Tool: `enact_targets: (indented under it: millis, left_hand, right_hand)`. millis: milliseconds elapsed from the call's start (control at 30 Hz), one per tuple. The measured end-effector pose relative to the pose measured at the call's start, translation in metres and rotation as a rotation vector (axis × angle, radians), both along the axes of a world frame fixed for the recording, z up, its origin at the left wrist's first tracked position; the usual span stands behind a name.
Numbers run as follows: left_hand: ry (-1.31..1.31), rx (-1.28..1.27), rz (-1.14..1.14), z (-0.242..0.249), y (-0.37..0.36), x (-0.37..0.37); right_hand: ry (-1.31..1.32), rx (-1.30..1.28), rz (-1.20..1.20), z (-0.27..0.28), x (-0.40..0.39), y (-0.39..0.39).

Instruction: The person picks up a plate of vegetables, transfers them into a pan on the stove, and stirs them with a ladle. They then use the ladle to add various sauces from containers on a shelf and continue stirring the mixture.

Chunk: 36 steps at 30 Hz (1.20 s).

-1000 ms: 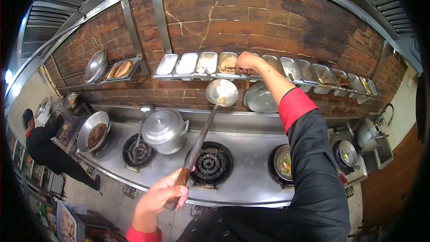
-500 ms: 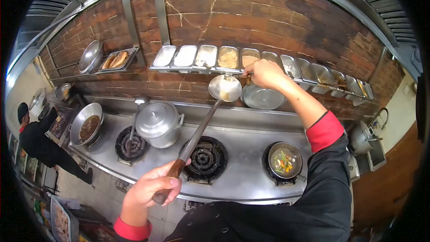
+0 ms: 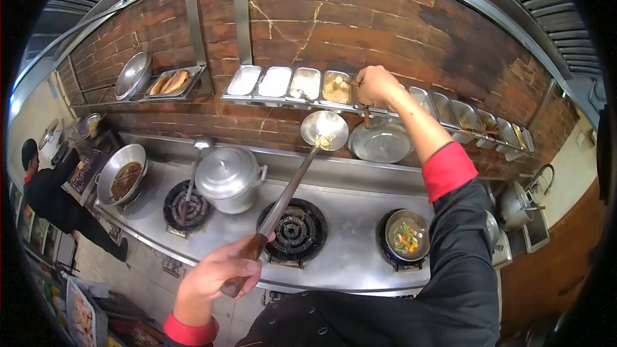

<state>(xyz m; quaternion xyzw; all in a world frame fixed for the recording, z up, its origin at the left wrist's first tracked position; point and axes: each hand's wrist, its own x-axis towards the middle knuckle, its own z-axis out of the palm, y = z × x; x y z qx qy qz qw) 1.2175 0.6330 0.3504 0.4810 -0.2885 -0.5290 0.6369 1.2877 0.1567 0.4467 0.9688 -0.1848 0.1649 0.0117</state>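
Note:
My left hand (image 3: 225, 270) is wrapped round the wooden grip of a long ladle (image 3: 292, 186). The ladle's round metal bowl (image 3: 321, 122) hangs below the shelf of pans, with a little pale chopped food (image 3: 323, 142) in it. My right hand (image 3: 380, 85) is closed on a small spoon (image 3: 355, 83), mostly hidden by the fingers. The spoon's end reaches the metal pan of pale minced food (image 3: 337, 92), where a whitish heap shows near it.
Below are a lidded pot (image 3: 226, 177), a bare burner (image 3: 293, 230) and a small pan of cut vegetables (image 3: 407, 236). At left stand a wok of brown sauce (image 3: 122, 177) and a co-worker (image 3: 51, 196). A round metal lid (image 3: 382, 144) leans against the wall.
My right hand has moved the spoon up from over the ladle bowl to the pan of minced food. Pale food now lies in the ladle. My view has shifted slightly.

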Motion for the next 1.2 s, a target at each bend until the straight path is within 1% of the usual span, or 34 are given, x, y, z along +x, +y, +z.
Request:
enact_targets:
  millis: [33,67,133,167,200,267,300,333,400,433,467,533,567,667,733,800,933,967,1067,1100,1133,1200]
  left_hand:
    - [-0.005,0.015,0.038,-0.001,0.002,-0.002]
    - [-0.009,0.030,0.077,-0.002,0.005,-0.002]
    - [-0.001,0.037,0.096,-0.005,0.015,-0.001]
    - [0.011,0.048,0.105,-0.006,0.021,0.001]
    - [0.013,0.043,0.116,-0.009,0.027,0.002]
    - [0.015,0.050,0.153,-0.012,0.038,0.004]
    - [0.012,0.062,0.170,-0.012,0.044,0.005]
    - [0.018,0.061,0.175,-0.014,0.050,0.008]
    - [-0.026,0.100,0.147,-0.020,0.065,0.016]
    - [-0.023,0.094,0.151,-0.024,0.071,0.019]
    - [-0.046,0.083,0.143,-0.029,0.077,0.023]
    - [-0.061,0.062,0.137,-0.034,0.089,0.032]
    - [-0.076,0.071,0.114,-0.036,0.093,0.037]
    - [-0.082,0.080,0.071,-0.039,0.104,0.053]
    - [-0.078,0.078,0.046,-0.042,0.109,0.064]
    - [-0.070,0.106,0.030,-0.047,0.112,0.076]
    - [-0.089,0.040,-0.021,-0.051,0.115,0.096]
    - [-0.093,0.022,-0.034,-0.052,0.115,0.100]
    - [-0.082,-0.002,-0.043,-0.048,0.117,0.108]
    - [-0.080,-0.006,-0.049,-0.050,0.117,0.111]
    - [-0.074,-0.009,-0.058,-0.051,0.117,0.114]
    - [-0.069,-0.008,-0.078,-0.052,0.119,0.117]
  right_hand:
    - [0.049,-0.011,-0.047,-0.006,0.018,-0.004]
    - [0.047,-0.016,-0.039,-0.014,0.034,-0.007]
    - [-0.030,-0.218,-0.030,-0.026,0.064,-0.006]
    - [-0.094,-0.238,0.001,-0.029,0.078,-0.001]
    - [-0.094,-0.243,0.013,-0.023,0.081,0.020]
    - [0.004,-0.050,0.094,0.001,0.072,0.079]
    - [0.078,-0.019,0.108,0.005,0.074,0.094]
    - [0.083,-0.020,0.113,0.001,0.081,0.097]
    - [0.373,-0.149,0.141,-0.009,0.102,0.095]
    - [0.492,-0.287,0.168,-0.017,0.115,0.090]
    - [0.495,-0.295,0.170,-0.025,0.124,0.084]
    - [0.398,-0.280,0.071,-0.033,0.136,0.073]
    - [0.404,-0.289,0.071,-0.031,0.137,0.069]
    - [0.201,-0.300,0.032,-0.012,0.126,0.071]
    - [0.222,-0.362,0.011,-0.002,0.121,0.072]
    - [0.070,-0.322,0.039,0.002,0.117,0.070]
    - [0.016,-0.468,0.047,-0.008,0.105,0.070]
    - [0.085,-0.509,0.004,-0.012,0.105,0.066]
    - [0.165,-0.554,-0.012,-0.014,0.096,0.085]
    - [0.024,-0.576,0.050,-0.014,0.090,0.100]
    - [0.029,-0.577,0.043,-0.011,0.089,0.102]
    - [0.227,-0.540,-0.143,-0.006,0.089,0.101]
